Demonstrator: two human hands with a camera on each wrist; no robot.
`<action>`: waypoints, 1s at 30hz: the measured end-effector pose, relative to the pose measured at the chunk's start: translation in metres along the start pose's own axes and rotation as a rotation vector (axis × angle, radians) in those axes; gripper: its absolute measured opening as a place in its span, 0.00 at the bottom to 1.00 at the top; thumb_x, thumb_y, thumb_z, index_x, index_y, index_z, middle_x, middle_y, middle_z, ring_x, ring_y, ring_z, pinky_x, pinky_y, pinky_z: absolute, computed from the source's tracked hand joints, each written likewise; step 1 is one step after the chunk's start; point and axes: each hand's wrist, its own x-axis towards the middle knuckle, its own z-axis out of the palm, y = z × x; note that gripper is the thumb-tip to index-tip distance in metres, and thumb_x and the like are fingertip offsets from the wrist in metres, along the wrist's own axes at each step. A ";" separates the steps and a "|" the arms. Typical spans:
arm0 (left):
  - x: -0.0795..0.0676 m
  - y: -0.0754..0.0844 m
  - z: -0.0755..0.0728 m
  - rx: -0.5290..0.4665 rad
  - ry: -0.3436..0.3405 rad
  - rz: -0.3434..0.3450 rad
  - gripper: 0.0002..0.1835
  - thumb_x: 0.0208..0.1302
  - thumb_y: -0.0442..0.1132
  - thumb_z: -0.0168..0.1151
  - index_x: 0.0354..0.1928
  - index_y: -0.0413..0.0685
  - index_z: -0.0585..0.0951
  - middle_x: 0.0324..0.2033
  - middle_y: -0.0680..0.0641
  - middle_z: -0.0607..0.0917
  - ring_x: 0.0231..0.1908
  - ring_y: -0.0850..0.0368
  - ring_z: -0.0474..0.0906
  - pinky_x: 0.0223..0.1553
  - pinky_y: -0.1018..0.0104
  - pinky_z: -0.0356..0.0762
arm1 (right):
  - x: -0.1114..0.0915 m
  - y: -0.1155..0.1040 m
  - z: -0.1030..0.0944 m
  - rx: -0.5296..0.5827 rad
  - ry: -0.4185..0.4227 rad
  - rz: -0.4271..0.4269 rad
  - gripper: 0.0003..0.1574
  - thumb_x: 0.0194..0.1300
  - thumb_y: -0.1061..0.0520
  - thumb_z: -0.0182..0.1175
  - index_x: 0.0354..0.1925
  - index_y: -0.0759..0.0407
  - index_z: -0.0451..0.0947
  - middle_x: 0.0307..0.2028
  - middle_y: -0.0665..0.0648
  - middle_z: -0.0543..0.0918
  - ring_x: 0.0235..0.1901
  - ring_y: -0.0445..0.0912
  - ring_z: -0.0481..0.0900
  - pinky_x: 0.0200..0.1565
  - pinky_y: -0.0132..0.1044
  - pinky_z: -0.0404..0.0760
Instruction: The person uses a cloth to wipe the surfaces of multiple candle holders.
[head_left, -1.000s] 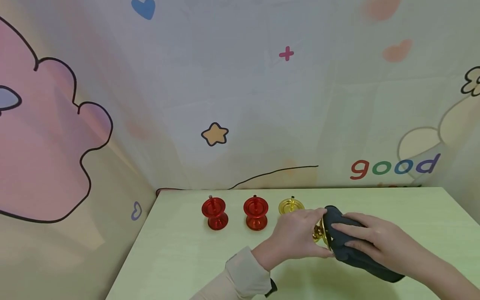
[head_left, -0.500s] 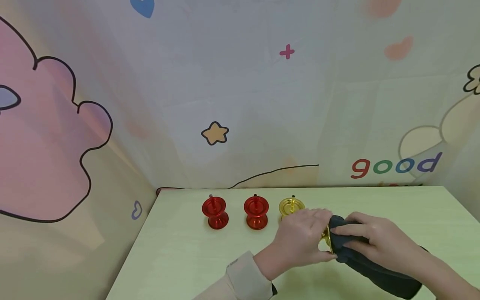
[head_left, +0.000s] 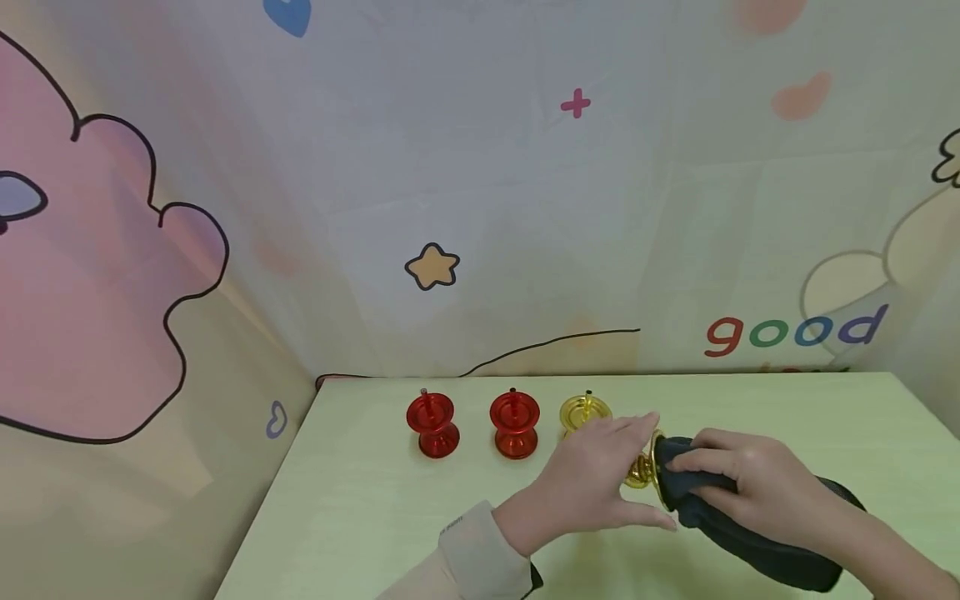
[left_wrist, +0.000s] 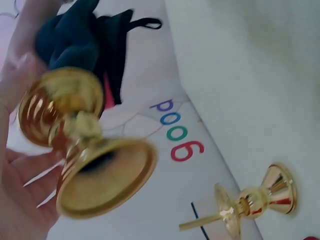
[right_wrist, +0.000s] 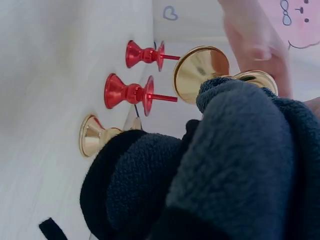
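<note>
In the head view a shiny gold candlestick (head_left: 638,472) lies sideways off the table, one dished end against a dark blue fluffy cloth (head_left: 776,557). My left hand (head_left: 588,479) is around it with thumb and fingers spread apart. The left wrist view has the candlestick (left_wrist: 107,175) before that palm, its hollow foot towards the camera. My right hand (head_left: 761,483) grips the cloth, bunched at the dished end. Fluffy folds (right_wrist: 235,150) hide most of that hand and part of the candlestick in the right wrist view.
Two red candlesticks (head_left: 432,425) (head_left: 514,425) and a second gold one (head_left: 583,410) stand upright in a row at the back of the pale table (head_left: 360,517). Each has a thin central spike. A printed curtain (head_left: 495,183) hangs behind.
My left thumb and fingers have spread away from the candlestick, which has come back into view between them. The cloth's loose end has shifted right and down along with my right hand.
</note>
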 end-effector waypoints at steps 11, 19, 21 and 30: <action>0.006 -0.009 -0.006 -0.207 -0.190 -0.093 0.43 0.41 0.65 0.62 0.58 0.52 0.64 0.30 0.63 0.76 0.28 0.75 0.67 0.27 0.88 0.63 | 0.008 -0.004 0.009 -0.096 0.131 -0.132 0.27 0.63 0.38 0.37 0.30 0.47 0.81 0.27 0.47 0.77 0.22 0.36 0.73 0.24 0.22 0.74; -0.008 -0.002 0.021 0.213 0.384 0.104 0.41 0.43 0.66 0.60 0.52 0.41 0.71 0.43 0.53 0.81 0.43 0.64 0.77 0.51 0.75 0.70 | 0.006 0.001 0.015 -0.025 0.126 -0.022 0.27 0.61 0.36 0.40 0.31 0.47 0.81 0.28 0.45 0.77 0.23 0.32 0.72 0.25 0.18 0.71; -0.010 -0.003 0.022 0.228 0.391 0.106 0.42 0.43 0.68 0.57 0.52 0.42 0.71 0.42 0.53 0.82 0.41 0.65 0.77 0.49 0.76 0.71 | 0.006 0.001 0.016 -0.011 0.118 -0.028 0.23 0.60 0.38 0.45 0.32 0.47 0.81 0.28 0.45 0.77 0.24 0.32 0.72 0.26 0.18 0.71; -0.006 -0.016 -0.002 -0.148 -0.069 -0.040 0.52 0.36 0.69 0.61 0.64 0.52 0.59 0.59 0.55 0.69 0.56 0.66 0.68 0.50 0.80 0.69 | 0.008 -0.003 0.015 -0.046 0.126 -0.188 0.24 0.64 0.40 0.39 0.31 0.47 0.80 0.28 0.47 0.77 0.23 0.36 0.72 0.25 0.21 0.74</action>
